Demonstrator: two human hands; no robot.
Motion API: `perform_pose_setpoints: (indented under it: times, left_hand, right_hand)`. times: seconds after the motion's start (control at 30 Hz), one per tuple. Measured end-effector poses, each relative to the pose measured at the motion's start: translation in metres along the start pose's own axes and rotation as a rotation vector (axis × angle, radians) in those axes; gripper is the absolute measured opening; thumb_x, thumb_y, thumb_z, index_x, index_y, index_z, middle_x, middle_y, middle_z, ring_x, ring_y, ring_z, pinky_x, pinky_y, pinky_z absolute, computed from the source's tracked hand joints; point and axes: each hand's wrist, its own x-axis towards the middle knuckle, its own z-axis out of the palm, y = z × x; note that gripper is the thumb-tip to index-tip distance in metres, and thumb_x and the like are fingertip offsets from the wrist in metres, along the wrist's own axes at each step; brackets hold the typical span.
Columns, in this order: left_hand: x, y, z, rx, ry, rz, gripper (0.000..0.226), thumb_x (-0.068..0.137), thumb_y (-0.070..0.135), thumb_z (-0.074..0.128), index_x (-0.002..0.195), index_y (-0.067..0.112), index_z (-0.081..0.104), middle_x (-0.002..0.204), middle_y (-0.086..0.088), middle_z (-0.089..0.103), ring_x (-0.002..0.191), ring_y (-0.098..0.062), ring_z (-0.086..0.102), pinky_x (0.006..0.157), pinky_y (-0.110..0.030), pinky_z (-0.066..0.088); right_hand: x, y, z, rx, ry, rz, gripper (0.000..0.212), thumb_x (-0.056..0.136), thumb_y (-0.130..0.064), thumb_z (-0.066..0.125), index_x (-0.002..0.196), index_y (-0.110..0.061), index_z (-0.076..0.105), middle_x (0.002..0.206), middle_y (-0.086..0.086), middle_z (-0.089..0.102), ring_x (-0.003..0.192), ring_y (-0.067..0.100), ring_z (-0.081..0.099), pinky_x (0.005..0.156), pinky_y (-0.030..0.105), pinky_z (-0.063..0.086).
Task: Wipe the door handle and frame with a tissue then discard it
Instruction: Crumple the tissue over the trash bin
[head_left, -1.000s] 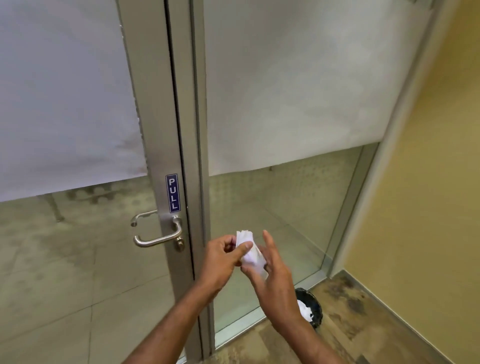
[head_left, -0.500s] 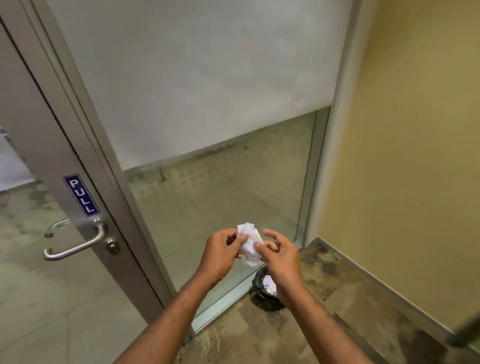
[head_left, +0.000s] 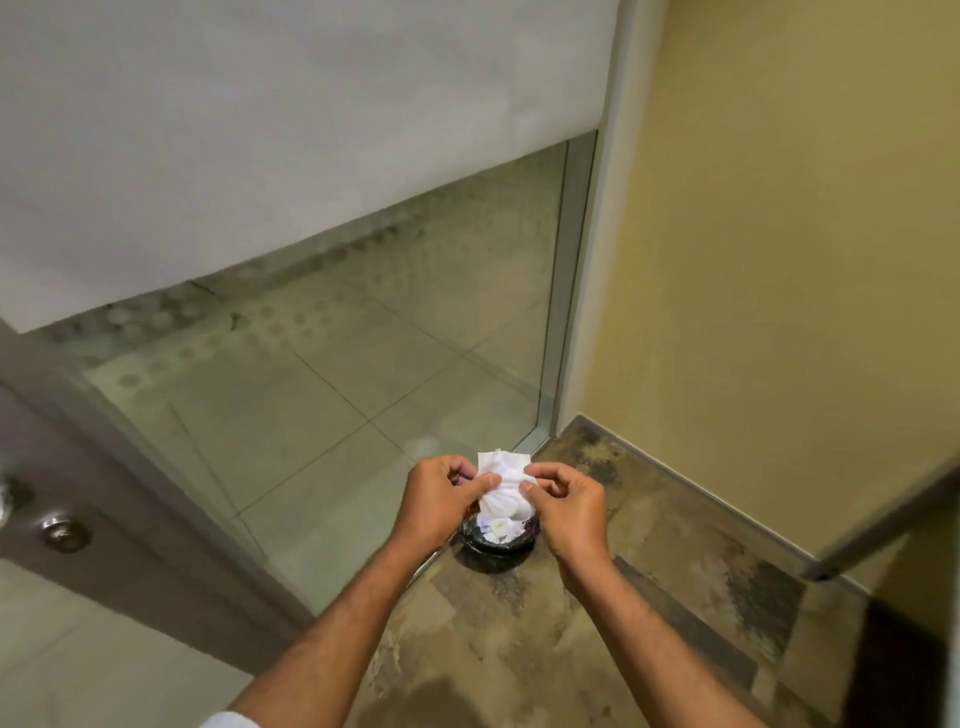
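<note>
A crumpled white tissue (head_left: 503, 483) is pinched between both my hands. My left hand (head_left: 441, 499) grips its left side and my right hand (head_left: 569, 506) grips its right side. Directly below them on the floor stands a small black bin (head_left: 496, 540) with white paper in it. The grey metal door frame (head_left: 104, 488) runs diagonally at the left. Only the round lock (head_left: 63, 531) and the tip of the door handle (head_left: 4, 501) show at the left edge.
A glass panel (head_left: 322, 364) with a white blind (head_left: 260, 130) above fills the middle. A yellow wall (head_left: 789, 260) stands on the right, meeting mottled brown floor tiles (head_left: 649, 571). A dark blurred bar (head_left: 883, 519) crosses the right edge.
The view has swung right and down, so the handle and PULL sign slid out at the left. My hands with the tissue now hang over the bin.
</note>
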Motion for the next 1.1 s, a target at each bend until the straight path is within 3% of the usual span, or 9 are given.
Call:
perform_pose_setpoints:
  times: [0.13,0.3,0.5,0.63,0.77,0.93,1.1]
  left_hand:
    - [0.03,-0.025,0.015,-0.004,-0.07,-0.02,0.023,0.083,0.016,0.086,0.071,0.006,0.069,0.069,-0.023,0.074,0.05,-0.014,0.061,0.049,-0.026,0.051]
    - [0.06,-0.061,0.038,-0.032,-0.116,-0.093,0.018,0.09,0.013,0.079,0.075,0.009,0.07,0.068,-0.021,0.074,0.056,-0.02,0.067,0.05,-0.026,0.054]
    - [0.095,-0.105,0.066,-0.018,-0.122,-0.149,0.019,0.098,0.004,0.066,0.082,0.012,0.071,0.062,0.001,0.07,0.052,-0.007,0.068,0.05,-0.018,0.053]
    - [0.122,-0.141,0.078,0.011,-0.119,-0.174,0.017,0.102,0.002,0.057,0.105,-0.001,0.073,0.073,-0.009,0.072,0.06,-0.012,0.07,0.058,-0.021,0.057]
    - [0.148,-0.182,0.095,0.001,-0.107,-0.206,0.023,0.104,0.004,0.055,0.121,-0.003,0.07,0.082,-0.015,0.073,0.068,-0.019,0.071,0.068,-0.026,0.06]
    - [0.18,-0.238,0.117,-0.012,-0.128,-0.251,0.029,0.105,0.004,0.052,0.13,0.001,0.065,0.085,-0.015,0.073,0.07,-0.017,0.071,0.064,-0.018,0.059]
    - [0.21,-0.294,0.132,-0.034,-0.147,-0.304,0.034,0.103,-0.005,0.043,0.127,-0.003,0.066,0.087,-0.016,0.073,0.074,-0.02,0.067,0.064,-0.017,0.057]
  right_hand:
    - [0.022,0.019,-0.002,-0.03,0.047,0.012,0.014,0.085,0.005,0.073,0.092,-0.007,0.074,0.075,0.006,0.071,0.064,0.014,0.063,0.056,0.023,0.051]
    - [0.056,0.048,-0.003,-0.077,0.064,0.028,0.015,0.085,0.005,0.073,0.088,-0.009,0.075,0.079,0.012,0.075,0.065,0.016,0.067,0.059,0.03,0.055]
    - [0.106,0.091,-0.003,-0.08,0.026,0.061,0.014,0.084,0.008,0.072,0.086,-0.006,0.075,0.072,0.009,0.071,0.061,0.014,0.062,0.052,0.018,0.049]
    - [0.14,0.129,0.006,-0.093,0.01,0.094,0.019,0.084,0.006,0.073,0.081,-0.013,0.075,0.073,0.005,0.072,0.058,0.008,0.06,0.053,0.019,0.048]
    - [0.173,0.171,0.019,-0.098,0.04,0.091,0.023,0.084,0.006,0.073,0.078,-0.017,0.074,0.071,0.003,0.071,0.05,-0.003,0.058,0.05,0.014,0.047]
    - [0.209,0.233,0.035,-0.104,0.077,0.112,0.022,0.084,0.002,0.073,0.078,-0.019,0.075,0.079,0.007,0.076,0.065,0.015,0.064,0.066,0.03,0.053]
    - [0.245,0.296,0.055,-0.082,0.126,0.157,0.021,0.084,0.005,0.071,0.077,-0.015,0.074,0.076,0.006,0.073,0.063,0.014,0.06,0.06,0.025,0.047]
